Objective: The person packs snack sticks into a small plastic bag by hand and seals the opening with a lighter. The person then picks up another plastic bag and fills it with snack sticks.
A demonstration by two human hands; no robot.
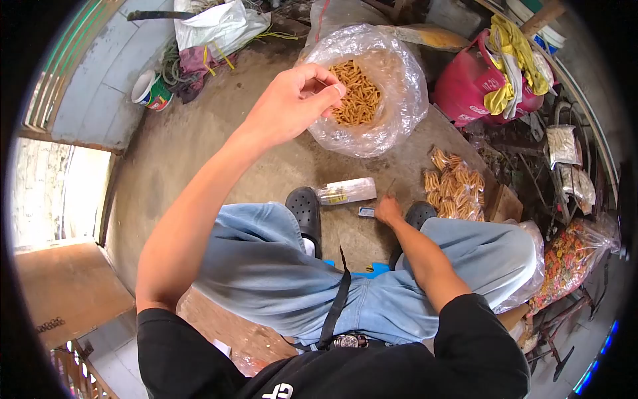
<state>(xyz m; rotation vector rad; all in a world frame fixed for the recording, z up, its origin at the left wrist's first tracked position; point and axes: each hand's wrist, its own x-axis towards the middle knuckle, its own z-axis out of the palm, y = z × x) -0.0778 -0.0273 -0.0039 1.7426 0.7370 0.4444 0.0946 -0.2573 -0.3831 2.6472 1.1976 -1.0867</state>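
My left hand (296, 103) is raised over the near left side of a large clear plastic bag (405, 86). Its thumb and fingers are bent together, and whatever may be between them is too small to make out. Inside the open bag lies a heap of brown stick-shaped snacks (359, 96). Down on the floor between my feet, my right hand (389, 211) has its fingers curled, with a thin stick-like thing showing above them. Just left of it lies a small blue-and-white packet (366, 211). A roll or pack of clear plastic bags (347, 191) lies beyond that packet.
Several filled small bags of snacks (458, 186) are piled to the right. A pink tub (468, 83) with cloths stands behind them. My dark clogs (304, 216) flank the plastic pack. A paint bucket (151, 90) stands far left, and a bag of colourful pieces (565, 259) at right.
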